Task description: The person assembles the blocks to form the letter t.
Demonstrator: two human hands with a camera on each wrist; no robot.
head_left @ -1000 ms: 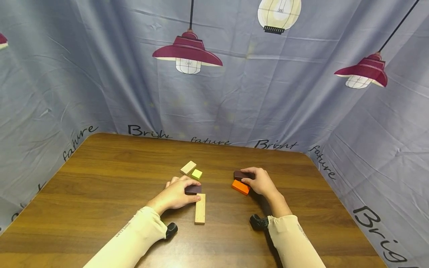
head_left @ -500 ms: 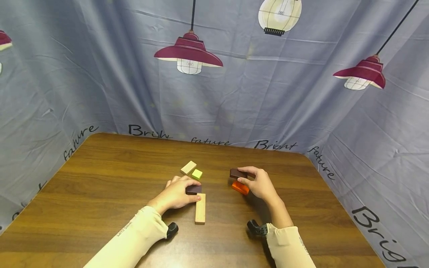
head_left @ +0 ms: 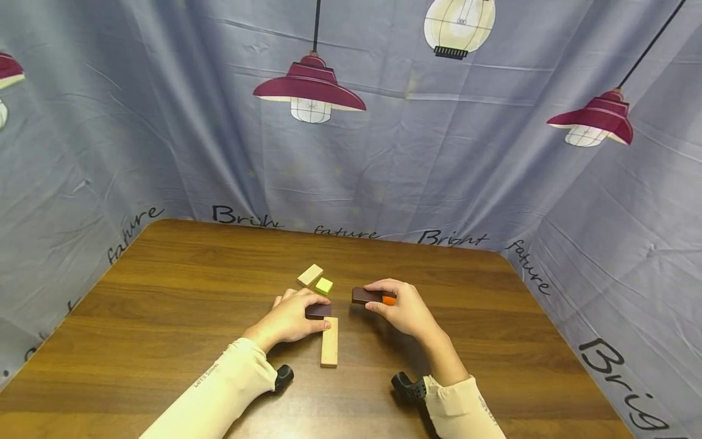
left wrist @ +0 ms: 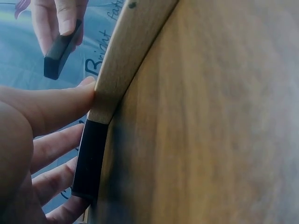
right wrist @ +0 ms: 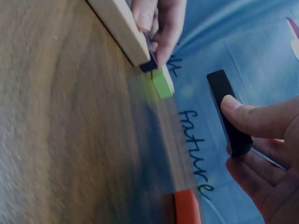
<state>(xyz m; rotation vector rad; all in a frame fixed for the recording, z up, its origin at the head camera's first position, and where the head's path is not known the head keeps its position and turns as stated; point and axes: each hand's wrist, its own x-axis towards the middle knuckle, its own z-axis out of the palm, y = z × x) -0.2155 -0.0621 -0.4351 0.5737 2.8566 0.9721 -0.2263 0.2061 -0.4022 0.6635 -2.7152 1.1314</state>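
My right hand (head_left: 406, 309) pinches a dark brown wooden block (head_left: 364, 296) between thumb and fingers. The right wrist view shows that block (right wrist: 229, 112) raised off the table. My left hand (head_left: 289, 318) is low on the table, fingers curled about a dark purple block (head_left: 318, 311). Its thumb presses the near end of a long pale wooden block (left wrist: 124, 65), which meets the dark purple block (left wrist: 89, 156) end to side, forming a corner. Behind the left hand lie a small lime-green block (head_left: 324, 286) and a shorter pale block (head_left: 310, 275).
An orange block (head_left: 389, 300) lies on the brown wooden table (head_left: 219, 262), partly hidden behind the right hand. A grey-blue curtain (head_left: 351, 171) with printed lamps hangs round the table's back and sides. Black wrist-worn devices (head_left: 408, 387) stick out below the sleeves.
My right hand has lifted the dark brown block from beside the orange block and carried it left, toward the left hand. The left hand and its blocks have stayed in place.
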